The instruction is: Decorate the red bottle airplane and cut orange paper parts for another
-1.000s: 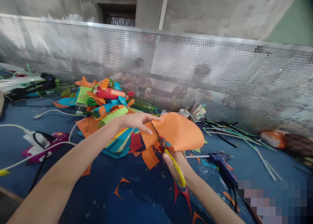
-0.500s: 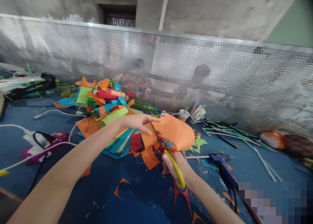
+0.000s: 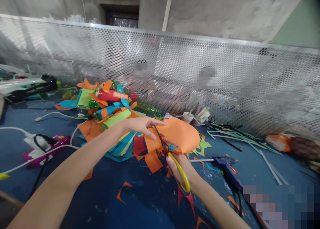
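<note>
A sheet of orange paper (image 3: 183, 134) curls up above the table in front of me. My left hand (image 3: 142, 125) grips its left edge, thumb and fingers on either side. In my right hand (image 3: 178, 165) are scissors with yellow handles (image 3: 182, 175), their dark blades lying against the paper and pointing up to the left, close to my left fingers. Part of the right hand is hidden behind the handles and the paper. Beneath both hands lie orange paper scraps (image 3: 153, 161) and a red piece (image 3: 139, 145).
Bottles dressed in coloured paper (image 3: 110, 100) are heaped at the back left. A purple power strip (image 3: 57, 149) with white cables lies left. A blue glue gun (image 3: 228, 170) lies right, near cups of sticks (image 3: 202, 115). Behind stands a perforated metal screen (image 3: 175, 62), with people beyond.
Almost nothing differs. The scissors and the orange paper have shifted very slightly, while both hands keep their places.
</note>
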Tool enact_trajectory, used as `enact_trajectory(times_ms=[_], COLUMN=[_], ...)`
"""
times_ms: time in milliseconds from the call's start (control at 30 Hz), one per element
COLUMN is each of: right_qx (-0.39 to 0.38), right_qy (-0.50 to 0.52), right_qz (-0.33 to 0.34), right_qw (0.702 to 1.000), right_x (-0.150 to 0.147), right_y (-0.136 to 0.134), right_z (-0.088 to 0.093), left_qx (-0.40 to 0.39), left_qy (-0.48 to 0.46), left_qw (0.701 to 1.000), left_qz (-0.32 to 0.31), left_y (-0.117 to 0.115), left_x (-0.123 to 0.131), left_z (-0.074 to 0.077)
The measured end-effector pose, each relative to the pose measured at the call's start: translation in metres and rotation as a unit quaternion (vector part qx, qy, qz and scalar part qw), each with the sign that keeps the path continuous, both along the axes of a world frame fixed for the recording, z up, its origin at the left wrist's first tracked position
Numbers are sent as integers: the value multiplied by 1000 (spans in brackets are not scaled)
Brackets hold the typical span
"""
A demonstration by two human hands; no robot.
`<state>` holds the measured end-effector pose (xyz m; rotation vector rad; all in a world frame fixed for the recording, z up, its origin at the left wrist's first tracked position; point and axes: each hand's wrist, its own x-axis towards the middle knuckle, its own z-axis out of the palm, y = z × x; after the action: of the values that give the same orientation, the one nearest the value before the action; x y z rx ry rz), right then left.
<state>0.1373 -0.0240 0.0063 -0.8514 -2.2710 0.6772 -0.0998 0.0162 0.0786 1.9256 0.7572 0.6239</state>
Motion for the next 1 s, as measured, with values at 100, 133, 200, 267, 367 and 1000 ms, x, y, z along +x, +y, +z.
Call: enact_trajectory(times_ms=[100, 133, 200, 267, 367, 1000], right_qx=[54, 66, 67, 52, 40, 174], right_qy=[-3, -3, -12, -34, -96, -243], right_qz=[-9, -9, -4, -9, -60, -18], right_qw=[998, 998, 998, 998, 993, 954], right_x=[-1, -2, -2, -1, 0, -13], right_y=[0, 0, 1, 2, 3, -22], right_z=[1, 2, 3, 4, 4, -3], left_qx=[-5, -5, 0, 4, 9, 45], left_qy=[6, 7, 10, 11, 10, 70], left_qw=[1000, 1000, 1000, 1000, 1000, 947], left_qz=[0, 1, 2, 7, 24, 310], left_y=[0, 1, 2, 4, 10, 47], left_x=[-1, -1, -2, -3, -8, -77], left_z=[0, -1, -2, -4, -7, -33])
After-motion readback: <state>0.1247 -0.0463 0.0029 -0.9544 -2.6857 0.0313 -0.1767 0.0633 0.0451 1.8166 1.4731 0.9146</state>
